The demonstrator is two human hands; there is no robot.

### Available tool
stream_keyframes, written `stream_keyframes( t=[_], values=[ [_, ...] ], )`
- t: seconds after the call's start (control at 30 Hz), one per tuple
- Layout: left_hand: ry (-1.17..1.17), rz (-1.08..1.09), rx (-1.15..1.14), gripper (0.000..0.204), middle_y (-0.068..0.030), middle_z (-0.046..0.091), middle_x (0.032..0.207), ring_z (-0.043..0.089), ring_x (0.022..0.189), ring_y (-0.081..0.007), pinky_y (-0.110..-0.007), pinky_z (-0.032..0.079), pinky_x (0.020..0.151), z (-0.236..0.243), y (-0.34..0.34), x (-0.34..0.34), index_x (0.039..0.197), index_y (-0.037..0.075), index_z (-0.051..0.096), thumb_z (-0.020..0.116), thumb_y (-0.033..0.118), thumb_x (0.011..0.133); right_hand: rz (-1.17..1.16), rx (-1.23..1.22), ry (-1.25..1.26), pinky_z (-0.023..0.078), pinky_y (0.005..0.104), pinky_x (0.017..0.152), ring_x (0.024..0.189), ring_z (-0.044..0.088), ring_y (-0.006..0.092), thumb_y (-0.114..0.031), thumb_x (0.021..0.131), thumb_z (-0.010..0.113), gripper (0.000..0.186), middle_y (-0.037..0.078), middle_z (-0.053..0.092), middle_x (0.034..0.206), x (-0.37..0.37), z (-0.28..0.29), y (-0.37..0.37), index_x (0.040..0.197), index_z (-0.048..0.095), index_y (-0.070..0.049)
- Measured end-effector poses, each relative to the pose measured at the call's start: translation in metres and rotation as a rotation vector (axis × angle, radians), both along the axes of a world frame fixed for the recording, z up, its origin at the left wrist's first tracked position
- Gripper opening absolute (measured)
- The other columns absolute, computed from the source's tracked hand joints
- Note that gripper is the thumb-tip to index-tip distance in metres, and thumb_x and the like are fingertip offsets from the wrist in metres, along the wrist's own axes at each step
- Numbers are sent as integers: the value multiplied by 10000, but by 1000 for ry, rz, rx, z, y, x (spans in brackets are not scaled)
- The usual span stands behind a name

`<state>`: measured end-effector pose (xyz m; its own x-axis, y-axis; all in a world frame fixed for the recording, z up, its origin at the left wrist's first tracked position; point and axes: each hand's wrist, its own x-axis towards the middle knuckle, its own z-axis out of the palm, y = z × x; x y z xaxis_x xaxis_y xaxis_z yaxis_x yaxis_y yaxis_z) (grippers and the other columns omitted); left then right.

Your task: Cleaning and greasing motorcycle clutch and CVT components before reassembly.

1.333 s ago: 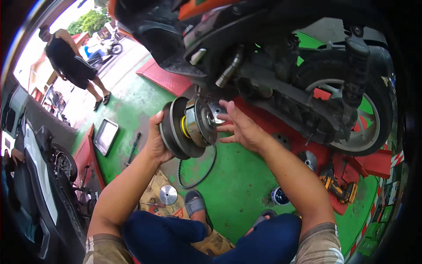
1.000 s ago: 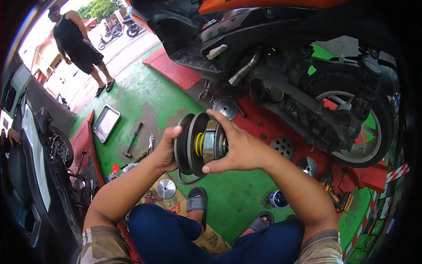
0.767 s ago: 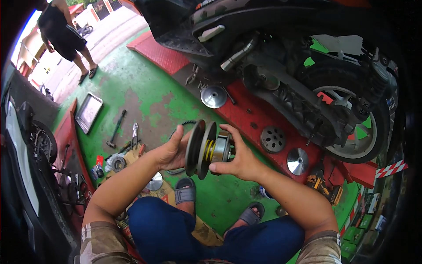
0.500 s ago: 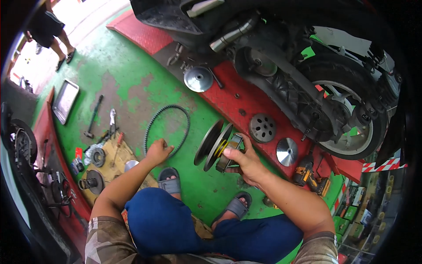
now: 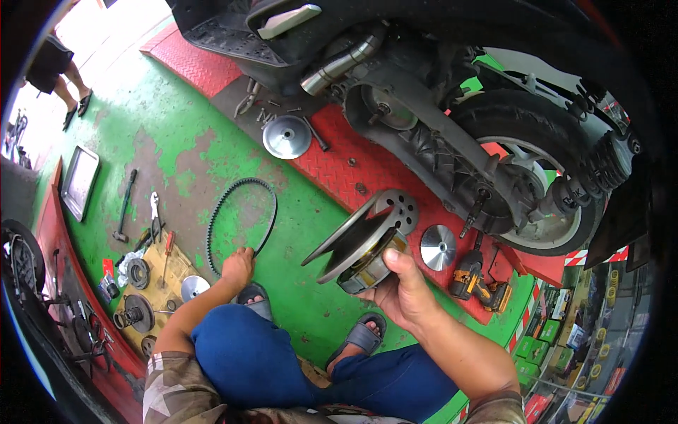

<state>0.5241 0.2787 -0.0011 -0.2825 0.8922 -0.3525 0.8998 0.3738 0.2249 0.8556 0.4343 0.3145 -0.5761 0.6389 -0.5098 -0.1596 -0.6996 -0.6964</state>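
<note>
My right hand (image 5: 406, 293) is wrapped round a scooter clutch and pulley assembly (image 5: 359, 247), thumb on its near side. The two pulley discs tilt up and left, with a gap between them. The assembly is held above the floor. My left hand (image 5: 238, 270) is down at the near end of a toothed drive belt (image 5: 209, 232), fingers curled over it. The hand hides part of that end; the rest of the loop lies on the green floor. A holed clutch bell (image 5: 397, 210) sits on the red ramp behind the assembly.
A partly dismantled scooter (image 5: 438, 152) stands on the red ramp (image 5: 332, 166). A shiny pulley disc (image 5: 287, 136), another metal disc (image 5: 438, 247) and a cordless impact driver (image 5: 480, 283) lie there. Tools and parts are on cardboard (image 5: 180, 265) at left, near a metal tray (image 5: 80, 182). A person (image 5: 60, 74) stands far left.
My left hand has gone down to the belt's near end and its fingers have closed there. My right hand has turned the clutch assembly, so the discs now face more upward. The view has shifted.
</note>
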Motion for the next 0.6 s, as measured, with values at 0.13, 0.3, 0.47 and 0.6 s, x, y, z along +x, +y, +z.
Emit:
stream_keyframes(
  t=[0.13,0.3,0.47,0.6],
  values=[
    [-131,173,300,273,-138,664,825,718,783,-356,-491,573,706,89,28,-13,1040,33,610,667,296,991,-99,20,42,554,578,985,1329,555,342,-445,899,775,910,158,447,1510,5,21,-4,1581,238,-173],
    [-980,662,596,260,-32,556,678,520,494,-139,-314,423,497,232,53,-56,944,35,621,629,291,991,-126,61,16,548,562,960,1262,571,320,-469,878,785,927,156,472,1469,0,35,-14,1571,245,-173],
    [-1130,557,663,342,-27,552,662,467,475,-112,-271,380,475,350,42,-10,960,13,624,553,340,1032,-142,70,38,555,532,928,1205,604,310,-471,858,801,984,155,515,1422,-2,44,-28,1579,197,-185],
    [-1150,447,811,373,-45,545,643,461,468,-119,-271,372,464,392,20,26,955,-4,615,525,345,1052,-79,32,31,541,493,914,1213,602,292,-468,839,824,1021,155,519,1419,-9,57,-39,1577,179,-183]
  ],
)
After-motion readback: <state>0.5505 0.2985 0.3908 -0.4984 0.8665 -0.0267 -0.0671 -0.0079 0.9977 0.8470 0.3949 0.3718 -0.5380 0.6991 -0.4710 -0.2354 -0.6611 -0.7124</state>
